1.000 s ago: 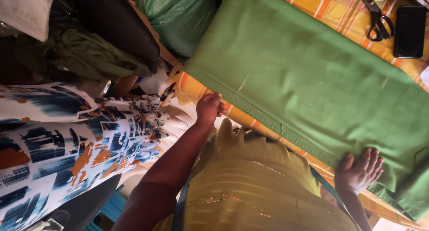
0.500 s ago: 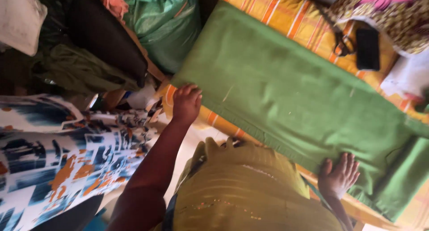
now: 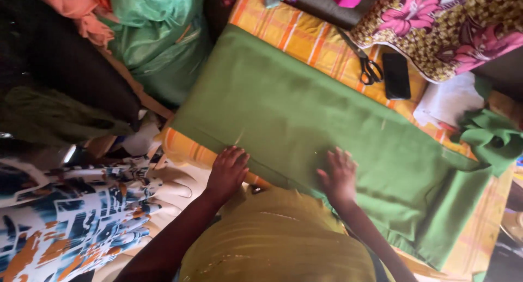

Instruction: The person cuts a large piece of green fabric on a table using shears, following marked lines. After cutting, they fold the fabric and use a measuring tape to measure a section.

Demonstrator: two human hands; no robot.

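Observation:
A long folded green cloth (image 3: 305,113) lies flat across a table covered with an orange striped cloth (image 3: 294,37). My left hand (image 3: 227,170) rests palm down on the near edge of the green cloth, fingers spread. My right hand (image 3: 339,176) presses flat on the same cloth a little to the right, fingers apart. Neither hand grips anything. My yellow garment (image 3: 278,244) fills the bottom centre.
Black scissors (image 3: 368,68) and a dark phone (image 3: 396,75) lie on the table's far side beside a floral fabric (image 3: 447,26). A bunched green scrap (image 3: 490,137) sits at right. A green bag (image 3: 158,37), dark clothes and a blue-orange patterned cloth (image 3: 65,216) crowd the left.
My right hand has slid left along the green cloth, closer to my left hand. The view has shifted, showing more of the table's far side.

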